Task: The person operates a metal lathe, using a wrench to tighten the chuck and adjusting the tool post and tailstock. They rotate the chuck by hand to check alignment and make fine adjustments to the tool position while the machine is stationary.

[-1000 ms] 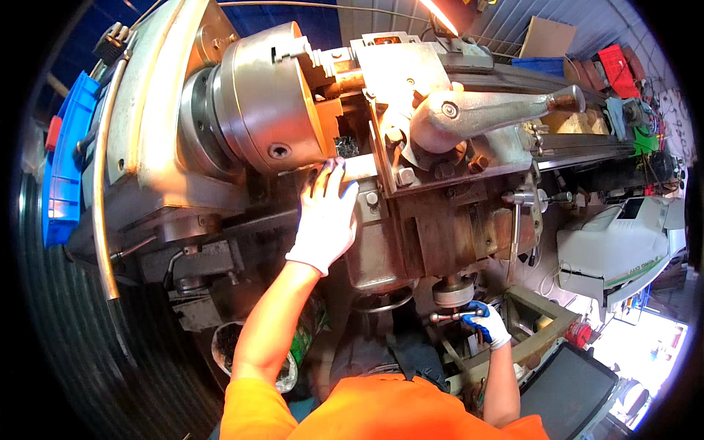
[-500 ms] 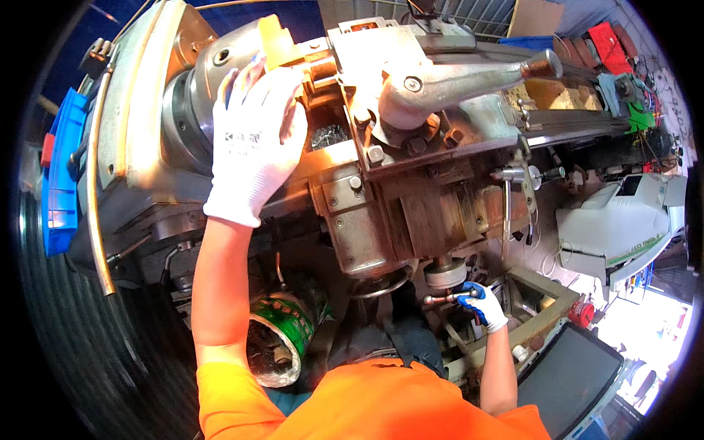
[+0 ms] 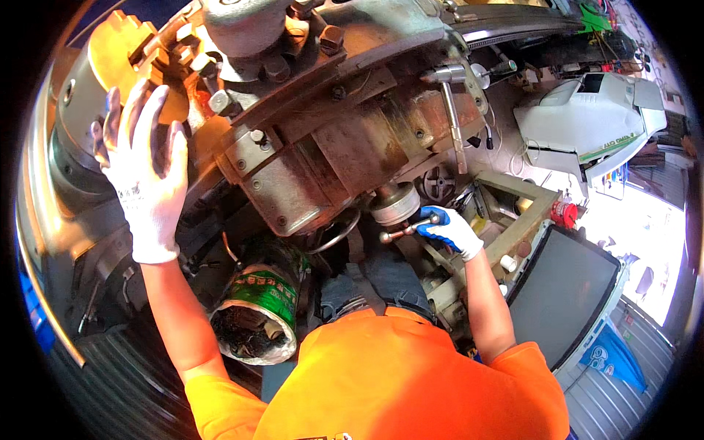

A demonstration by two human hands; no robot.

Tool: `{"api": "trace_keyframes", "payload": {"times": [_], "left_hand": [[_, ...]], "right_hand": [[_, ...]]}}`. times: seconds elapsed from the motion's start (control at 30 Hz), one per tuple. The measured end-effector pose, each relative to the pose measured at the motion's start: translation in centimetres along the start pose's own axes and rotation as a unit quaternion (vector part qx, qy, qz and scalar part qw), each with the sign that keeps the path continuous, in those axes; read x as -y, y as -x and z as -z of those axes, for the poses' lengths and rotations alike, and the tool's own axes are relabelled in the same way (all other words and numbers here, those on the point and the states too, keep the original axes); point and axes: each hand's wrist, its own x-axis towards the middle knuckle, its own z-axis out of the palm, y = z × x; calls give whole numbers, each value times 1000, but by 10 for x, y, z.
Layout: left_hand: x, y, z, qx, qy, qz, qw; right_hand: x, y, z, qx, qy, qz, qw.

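Metal lathe (image 3: 352, 125) fills the upper left and centre, running off the top of view. Its carriage (image 3: 293, 187) sits mid-frame, rusty brown and grey, bolts on the front face. White machine cover (image 3: 587, 117) with a green stripe is well apart, upper right. Dark flat panel (image 3: 563, 293) lies lower right, below a tan metal frame (image 3: 535, 224). Chuck (image 3: 86, 110) is at far left, its face lit orange. Below the carriage, to the left, a bucket (image 3: 262, 288) with a green band is tilted toward camera, dark scrap inside. Tool post (image 3: 246, 29) up top, cut by the edge. Left hand (image 3: 149, 180), white glove with dark-smudged fingertips: fingers spread, back to camera, in front of the chuck; can't tell if it's touching. Right hand (image 3: 455, 233), white glove with blue palm: fingers wrapped round the right end of the ball crank (image 3: 403, 232). Crank is just under the round silver collar (image 3: 396, 205) on the carriage front. Red can (image 3: 564, 214) near the frame's right corner.
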Motion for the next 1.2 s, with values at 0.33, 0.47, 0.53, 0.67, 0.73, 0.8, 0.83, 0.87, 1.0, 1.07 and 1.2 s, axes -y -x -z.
{"api": "trace_keyframes", "payload": {"times": [0.33,0.47,0.53,0.67,0.73,0.8,0.83,0.87,1.0,1.07,1.2], "left_hand": [[-80,112,19,103,404,40,908],[-109,205,-25,278,501,180,799],[-116,253,-48,361,502,291,730],[-132,320,-88,460,393,320,729],[-143,331,-102,479,398,352,698],[-153,338,-114,493,425,390,651],[-156,341,-121,499,437,408,628],[-159,343,-127,488,518,439,549],[-169,349,-140,476,520,427,566],[-176,352,-142,433,534,424,590],[-178,382,-162,443,511,414,609]], "right_hand": [[-18,-6,5,1,-9,8,1000],[-16,-5,4,-4,16,14,1000],[-15,-6,4,0,32,26,999],[-21,-6,5,-19,10,10,1000],[-22,-6,4,-23,11,13,1000],[-14,-5,2,-14,3,-2,1000],[-11,-4,1,-10,-2,-10,1000],[-15,-4,2,-15,-2,3,1000],[-30,-7,7,-26,17,31,999],[-35,-8,9,-29,26,38,999],[-24,-4,3,-23,11,23,999]]}}
